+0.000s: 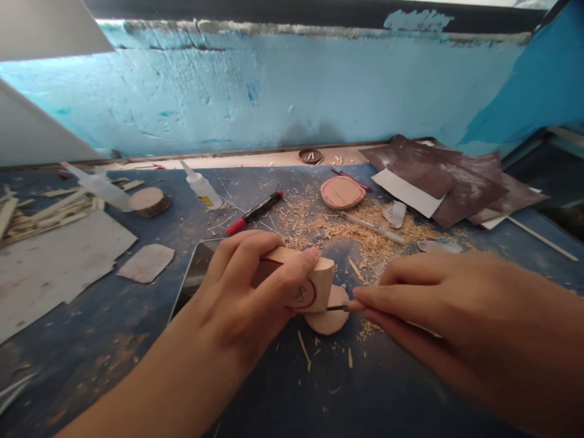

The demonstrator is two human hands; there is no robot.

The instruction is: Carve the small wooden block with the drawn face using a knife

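Observation:
My left hand [250, 286] is wrapped round a wooden block [323, 283] with a red outline and a small dark drawing on its side. In my right hand [433, 310] is a carving chisel with a wooden handle [356, 306]. Its thin metal blade meets the lower edge of the block, though the very tip is hard to make out. Under the block lies a round, pale wooden disc [328, 322]. A dark, flat device with a light rim [189, 274] sits partly beneath my left hand.
Wood shavings [310, 225] spread behind the block, near a red-marked wood slice [342, 192]. A red marker [254, 213], a glue bottle [201, 188] and a bark-edged slice [149, 202] stand at left. Sandpaper sheets [469, 182] pile at back right, before the blue wall [274, 91].

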